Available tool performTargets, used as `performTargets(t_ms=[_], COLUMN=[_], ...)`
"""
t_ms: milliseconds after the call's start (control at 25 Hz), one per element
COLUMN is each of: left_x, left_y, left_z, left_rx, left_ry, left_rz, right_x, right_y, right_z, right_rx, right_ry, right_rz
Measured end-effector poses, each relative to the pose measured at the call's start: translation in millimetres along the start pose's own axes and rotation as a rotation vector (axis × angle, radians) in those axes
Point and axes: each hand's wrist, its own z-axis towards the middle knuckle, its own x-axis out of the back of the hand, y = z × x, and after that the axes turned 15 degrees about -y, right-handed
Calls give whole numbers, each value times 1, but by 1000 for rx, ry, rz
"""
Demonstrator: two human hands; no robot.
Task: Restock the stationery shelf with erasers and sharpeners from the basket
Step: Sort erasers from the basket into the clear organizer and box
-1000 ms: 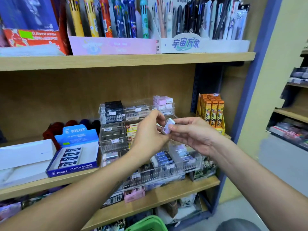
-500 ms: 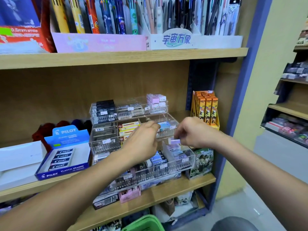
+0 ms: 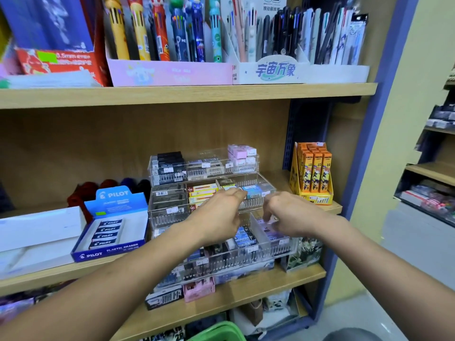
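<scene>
Lilac, paper-sleeved erasers [image 3: 270, 231] lay in the front right compartment of the clear acrylic tiered display rack [image 3: 285, 244], which stood toward the right end of the wooden middle shelf [image 3: 270, 279]. We judged them light, small blocks, rubbery and a little yielding under a smooth sleeve that could slip, so a pinch across the two long sides near the middle would have suited them best; nothing about them looked fragile.

Our right hand [image 3: 288, 214] reached down into that compartment with its fingers curled. Whether they pinched an eraser we could not tell, since the fingertips were hidden behind the knuckles and blurred. Our left hand [image 3: 219, 212] hovered just beside it, over the rack's middle tier, with fingers and thumb drawn narrowly together close to the blue-sleeved erasers [image 3: 253, 189]; we could not tell whether it held anything.

To the left on the same shelf, near its front edge, sat the blue cardboard Pilot eraser box [image 3: 110, 232], with a white flat box [image 3: 37, 232] beyond it. At the shelf's right end stood an orange pencil-lead display [image 3: 312, 173]. Multicolour pens in a pink tray [image 3: 172, 72] lined the wooden upper shelf [image 3: 187, 93]. The rim of the green plastic basket [image 3: 219, 332] showed below the shelf's front edge.
</scene>
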Motion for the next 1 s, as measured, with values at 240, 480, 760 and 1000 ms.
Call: performTargets(t_ms=[240, 480, 760, 1000], left_x=[16, -69, -242, -366], left_y=[12, 9, -55, -81], left_z=[-111, -232, -206, -194], left_rx=[-5, 213, 404, 540], left_ry=[242, -322, -709, -803], left_rz=[-54, 0, -131, -397], right_x=[35, -86, -276, -407], right_y=[-78, -176, -210, -191], right_z=[-43, -50, 37, 64], right_rx=[277, 522, 305, 92], right_ry=[198, -257, -666, -870], right_rz=[381, 86, 105, 151])
